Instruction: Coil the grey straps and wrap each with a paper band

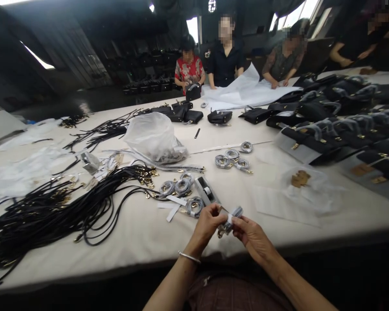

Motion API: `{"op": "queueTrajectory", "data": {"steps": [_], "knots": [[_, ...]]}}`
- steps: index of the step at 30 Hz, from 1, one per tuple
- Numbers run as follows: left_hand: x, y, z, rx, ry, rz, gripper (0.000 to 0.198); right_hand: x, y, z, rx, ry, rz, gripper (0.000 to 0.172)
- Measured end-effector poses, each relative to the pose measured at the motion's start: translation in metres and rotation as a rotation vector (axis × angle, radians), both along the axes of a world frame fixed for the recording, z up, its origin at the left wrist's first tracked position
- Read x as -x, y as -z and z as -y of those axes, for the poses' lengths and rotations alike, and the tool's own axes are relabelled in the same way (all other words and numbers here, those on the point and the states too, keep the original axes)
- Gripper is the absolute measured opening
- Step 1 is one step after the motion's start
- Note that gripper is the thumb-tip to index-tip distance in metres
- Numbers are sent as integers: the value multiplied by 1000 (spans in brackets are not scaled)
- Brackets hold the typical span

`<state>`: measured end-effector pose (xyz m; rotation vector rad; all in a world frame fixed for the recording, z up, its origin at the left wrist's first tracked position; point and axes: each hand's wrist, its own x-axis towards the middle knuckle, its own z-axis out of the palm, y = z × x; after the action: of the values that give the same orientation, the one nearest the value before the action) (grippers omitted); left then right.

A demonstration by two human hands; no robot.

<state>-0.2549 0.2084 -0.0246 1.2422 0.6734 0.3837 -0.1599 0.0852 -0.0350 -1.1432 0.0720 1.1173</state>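
Between my two hands, over the table's near edge, is a coiled bag strap in a clear-grey wrap, with a white paper band around it and a gold clasp hanging below. My left hand pinches the band's left side. The fingers of my right hand close on the coil's right side. Just beyond my left hand stands a grey tape dispenser. To its left lie wrapped strap coils, with another coil beside loose white paper strips.
Black straps with gold clasps pile up on the left. A plastic bag stands mid-table, and more coils lie right of it. Black handbags fill the right side. Several people work at the far side around white sheeting.
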Motion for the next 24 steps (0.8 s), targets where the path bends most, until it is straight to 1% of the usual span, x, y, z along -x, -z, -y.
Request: {"op": "queueTrajectory", "data": {"steps": [3, 6, 10, 13, 14, 15, 16, 19, 20, 21, 22, 24], "knots": [[-30, -3, 15, 53, 22, -18, 24, -24, 3, 16, -54, 32, -44, 39], [-67, -9, 32, 65, 51, -67, 23, -57, 5, 37, -96, 14, -30, 36], [-115, -17, 52, -7, 70, -105, 14, -104, 8, 63, -129, -53, -2, 32], [-141, -23, 65, -87, 66, -208, 9, -133, 8, 76, -131, -99, -27, 37], [-148, -24, 69, -144, 65, -261, 7, -140, 8, 78, -125, -117, -38, 39], [-153, -25, 73, -236, 66, -316, 7, -147, 8, 79, -113, -135, -42, 40], [-157, -26, 78, -369, 61, -371, 9, -152, 8, 79, -96, -151, -39, 41], [-165, -23, 93, -892, 37, -515, 14, -163, 13, 76, -55, -176, -31, 42], [-166, -21, 98, -1030, 38, -550, 15, -165, 15, 74, -54, -178, -48, 43], [-166, -18, 103, -1120, 43, -574, 16, -168, 18, 72, -56, -178, -75, 44], [-166, -15, 108, -1164, 49, -584, 16, -170, 20, 69, -62, -177, -105, 45], [-163, -9, 117, -1169, 41, -558, 24, -176, 24, 64, -74, -170, -140, 44]]}}
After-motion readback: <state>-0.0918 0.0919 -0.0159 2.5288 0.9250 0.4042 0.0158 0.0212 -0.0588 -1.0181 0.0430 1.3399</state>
